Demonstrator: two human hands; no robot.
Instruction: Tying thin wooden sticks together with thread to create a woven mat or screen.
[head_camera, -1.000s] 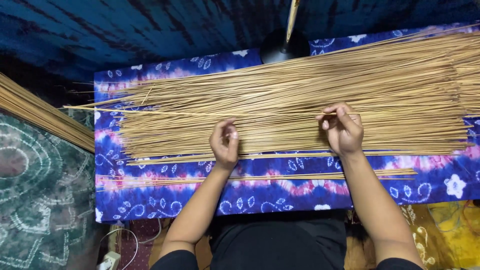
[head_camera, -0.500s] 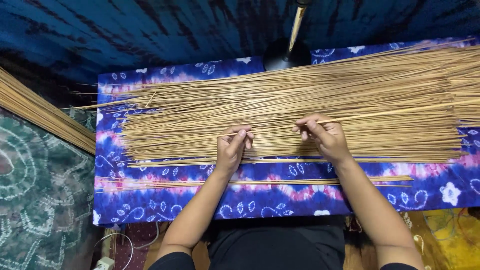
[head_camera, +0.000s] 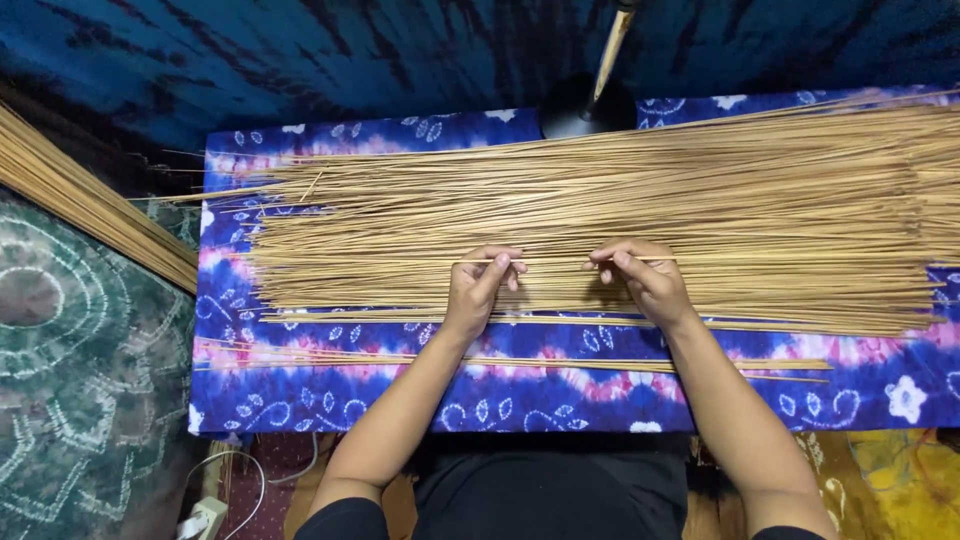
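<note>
Item: single thin pale-tan straw-like stick (head_camera: 555, 261), held level just above broad heap of long tan sticks (head_camera: 700, 215) on blue, pink and white tie-dyed cloth-covered table (head_camera: 560, 395).

Left hand (head_camera: 475, 290): pinched on one end. Right hand (head_camera: 648, 282): pinched further along the same stick.

Handling: light fingertip grip, stick kept straight and clear of heap; no bending, likely brittle.

Appearance: slender, dry, uniform, lengthwise parallel to heap. Few loose tan sticks (head_camera: 520, 362) apart, near table's front edge.
</note>
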